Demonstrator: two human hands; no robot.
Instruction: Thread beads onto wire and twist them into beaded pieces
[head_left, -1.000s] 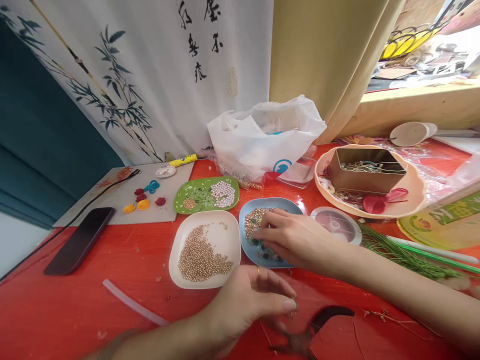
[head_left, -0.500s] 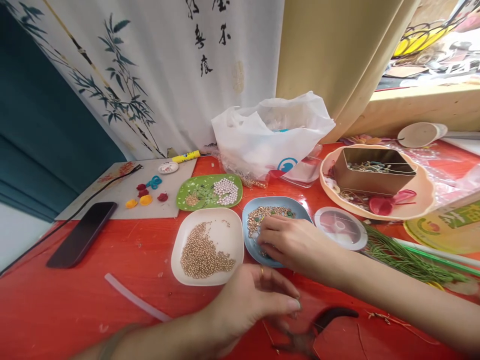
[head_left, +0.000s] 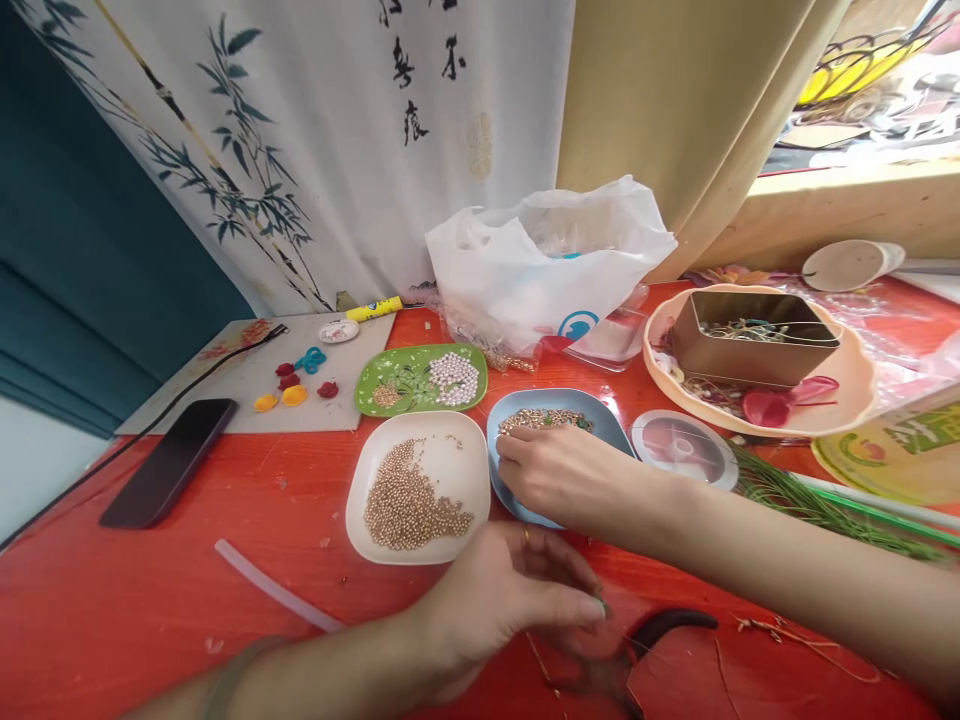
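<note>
My right hand (head_left: 566, 475) lay palm down over the blue dish (head_left: 555, 440), fingers curled into the small gold and green beads there; whether it had pinched one I cannot tell. The dish sat on the red bench (head_left: 150, 590), just beside the white dish (head_left: 418, 485) of gold beads and in front of the green dish (head_left: 421, 378) with pearls. My left hand (head_left: 502, 600) hovered low near the front edge, thumb and fingertips drawn narrow together as if on something tiny, too small to make out. Black-handled pliers (head_left: 637, 645) lay on the bench just under and beside it. A phone (head_left: 169, 462) lay well to the left, a plastic bag (head_left: 551, 265) stood behind the dishes, and a metal tin (head_left: 754, 340) sat in a pink tray (head_left: 840, 400) to the right.
</note>
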